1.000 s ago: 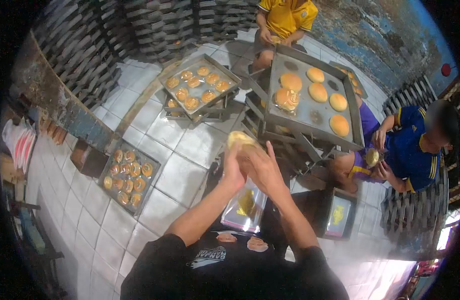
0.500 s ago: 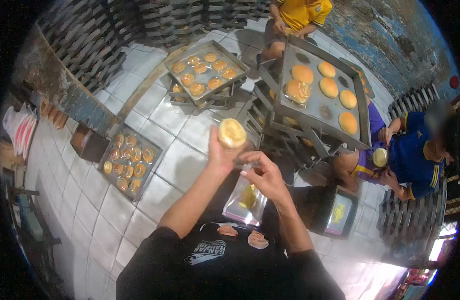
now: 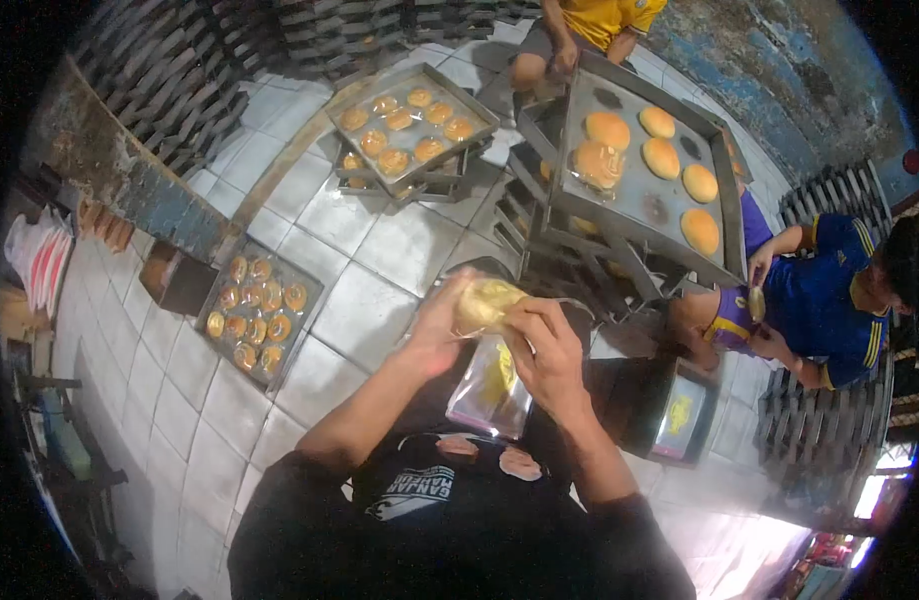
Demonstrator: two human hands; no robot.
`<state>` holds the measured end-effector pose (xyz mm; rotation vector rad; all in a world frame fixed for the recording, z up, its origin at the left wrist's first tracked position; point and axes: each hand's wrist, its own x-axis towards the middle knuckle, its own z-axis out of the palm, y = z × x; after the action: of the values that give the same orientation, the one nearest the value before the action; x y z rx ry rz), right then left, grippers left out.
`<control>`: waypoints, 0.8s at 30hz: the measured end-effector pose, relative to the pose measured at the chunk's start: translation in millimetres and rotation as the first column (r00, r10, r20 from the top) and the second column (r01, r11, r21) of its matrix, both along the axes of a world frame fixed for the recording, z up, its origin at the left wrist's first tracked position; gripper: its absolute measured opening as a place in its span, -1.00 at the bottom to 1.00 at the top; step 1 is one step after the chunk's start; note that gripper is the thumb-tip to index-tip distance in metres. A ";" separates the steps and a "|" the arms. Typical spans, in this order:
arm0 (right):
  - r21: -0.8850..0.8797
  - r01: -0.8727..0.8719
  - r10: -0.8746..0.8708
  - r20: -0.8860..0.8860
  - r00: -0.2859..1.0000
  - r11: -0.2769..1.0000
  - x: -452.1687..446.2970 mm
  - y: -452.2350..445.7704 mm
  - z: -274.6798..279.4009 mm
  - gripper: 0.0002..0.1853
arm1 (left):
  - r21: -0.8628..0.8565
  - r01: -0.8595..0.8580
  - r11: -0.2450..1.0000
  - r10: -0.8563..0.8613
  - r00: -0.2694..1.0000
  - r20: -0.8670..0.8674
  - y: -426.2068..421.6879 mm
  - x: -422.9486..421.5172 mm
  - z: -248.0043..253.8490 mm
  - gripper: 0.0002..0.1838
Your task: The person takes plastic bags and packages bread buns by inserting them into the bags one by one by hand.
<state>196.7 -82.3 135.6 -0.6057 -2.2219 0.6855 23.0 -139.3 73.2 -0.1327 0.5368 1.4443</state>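
A bun in clear plastic (image 3: 487, 303), with yellow printing, is held between my hands above my lap. My left hand (image 3: 437, 325) grips it from the left. On its right side, my right hand (image 3: 545, 350) pinches the wrapping with fingers bent. Just below, a stack of clear printed bags (image 3: 491, 392) lies on my lap. To the upper right, a raised metal tray (image 3: 634, 215) bears several unwrapped buns and one wrapped bun (image 3: 598, 166).
Wrapped buns fill a tray (image 3: 301, 348) on the left floor and a stacked tray (image 3: 344, 135) farther back. A co-worker in blue (image 3: 844, 290) sits at right; another in yellow (image 3: 594, 25) sits behind the raised tray. A box with bags (image 3: 679, 415) is at lower right.
My left hand has lowered the bun, and my right hand has risen to meet it at the wrapping. The co-worker in yellow has lowered one hand.
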 end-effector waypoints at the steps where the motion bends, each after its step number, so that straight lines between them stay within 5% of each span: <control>1: -0.045 -0.019 0.020 0.019 1.000 0.999 -3.8 6.0 2.7 -0.69 | 0.025 -0.066 0.997 0.071 0.918 -0.390 9.1 -11.1 -13.5 -0.42; 2: -0.030 -0.028 0.028 0.022 0.999 0.999 -5.4 14.9 -3.2 -0.69 | 0.076 -0.130 0.989 0.145 0.690 -0.709 13.5 -17.0 -19.7 -0.44; 4: -0.558 0.149 -0.132 0.071 0.989 0.816 -11.3 37.9 -28.1 -0.78 | 0.141 -0.038 0.989 0.118 0.776 -0.619 13.6 -15.9 -16.0 -0.52; 6: -0.473 0.165 -0.171 0.031 0.985 0.865 -19.0 46.7 -33.5 -0.81 | 0.195 0.029 0.980 0.154 0.502 -0.851 20.6 -8.8 -19.2 -0.57; 7: -0.429 0.156 -0.145 0.058 0.988 0.890 -18.3 49.3 -37.7 -0.81 | 0.258 -0.096 0.961 0.275 0.364 -0.890 27.3 -3.0 -28.8 -0.67; 10: -0.246 0.141 -0.133 0.048 0.990 0.959 -20.8 48.1 -25.7 -0.79 | 0.323 -0.112 0.940 0.340 0.212 -0.916 36.3 -4.0 -36.4 -0.69; 11: -0.222 0.148 -0.148 0.016 0.989 0.964 -19.1 44.3 -15.9 -0.79 | 0.330 -0.111 0.938 0.346 0.215 -0.913 36.1 -2.6 -29.2 -0.69; 13: -0.167 0.150 -0.166 -0.086 0.982 0.974 -21.2 33.3 8.0 -0.75 | 0.176 -0.199 0.964 0.260 0.559 -0.787 30.2 -3.4 -1.4 -0.70; 14: -0.172 0.153 -0.169 -0.085 0.982 0.973 -23.8 41.2 8.1 -0.75 | 0.172 -0.197 0.965 0.255 0.560 -0.788 32.7 -6.4 5.8 -0.70; 16: -0.442 0.199 -0.182 0.081 0.980 0.875 -19.2 62.4 -0.1 -0.66 | 0.082 -0.316 0.945 0.202 0.369 -0.907 36.0 -7.6 14.9 -0.70; 17: -0.705 0.140 -0.227 -0.031 0.973 0.695 -18.2 79.5 -16.4 -0.60 | 0.154 -0.363 0.919 0.245 0.220 -0.944 36.5 -10.7 18.9 -0.70; 18: -0.793 0.083 -0.203 -0.052 0.978 0.604 -9.6 84.9 -8.5 -0.61 | 0.150 -0.355 0.923 0.237 0.217 -0.947 31.9 -12.4 14.4 -0.70; 20: -0.824 0.069 -0.150 -0.020 0.988 0.562 -3.9 72.4 -14.2 -0.61 | 0.393 -0.339 0.855 0.367 -0.142 -0.919 19.1 -22.2 0.4 -0.73; 24: -0.910 0.106 -0.114 0.065 0.991 0.402 20.4 27.8 -84.1 -0.61 | 0.106 -0.231 0.967 0.157 0.218 -0.963 -21.2 -25.8 -74.5 -0.76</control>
<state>217.1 -54.5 51.4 -1.2566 -1.5705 1.8723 -2.8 -160.5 -1.3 0.7899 1.6757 1.6431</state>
